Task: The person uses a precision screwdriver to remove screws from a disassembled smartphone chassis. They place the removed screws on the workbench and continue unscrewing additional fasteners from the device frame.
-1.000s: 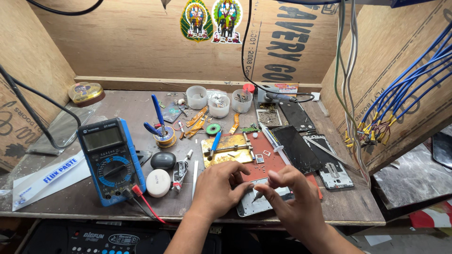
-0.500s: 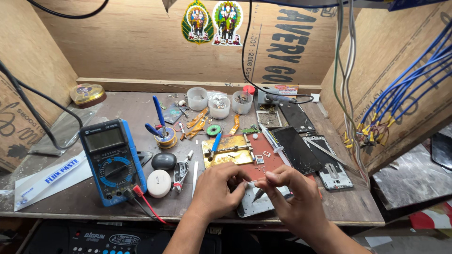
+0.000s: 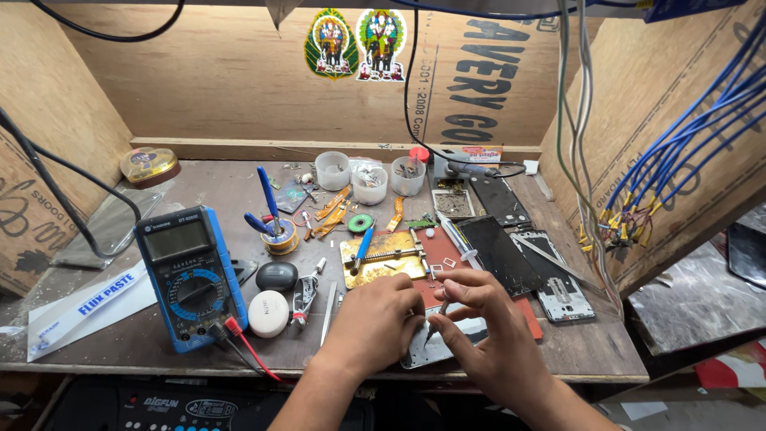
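Holding the silvery phone frame point(image 3: 435, 351) flat against the near edge of the worktop point(image 3: 199, 179) is the job of the left hand point(image 3: 375, 319): its fingers are curled and pressed down on the frame's left part, and that pressure looks worth keeping even, so the part does not skate toward the edge. The right hand point(image 3: 487, 335) pinches a thin dark tool point(image 3: 435, 323), likely a fine screwdriver or tweezers, between thumb and forefinger, tip pointing down into the frame; the other fingers are loosely spread over it. Just what the tip touches cannot be told, since the hands cover it.

A steady, upright tool with light force seems the sound way here, as a slip could scratch the frame or fling a small part among the clutter. The red mat point(image 3: 527, 307) under the frame's far side gives some grip. Near to the left lie silver tweezers point(image 3: 329, 302). Further left are a white oval case point(image 3: 268, 313) and the blue multimeter point(image 3: 191, 275) with its red lead point(image 3: 251, 351). A dark phone screen point(image 3: 499, 255) lies just beyond the right hand.
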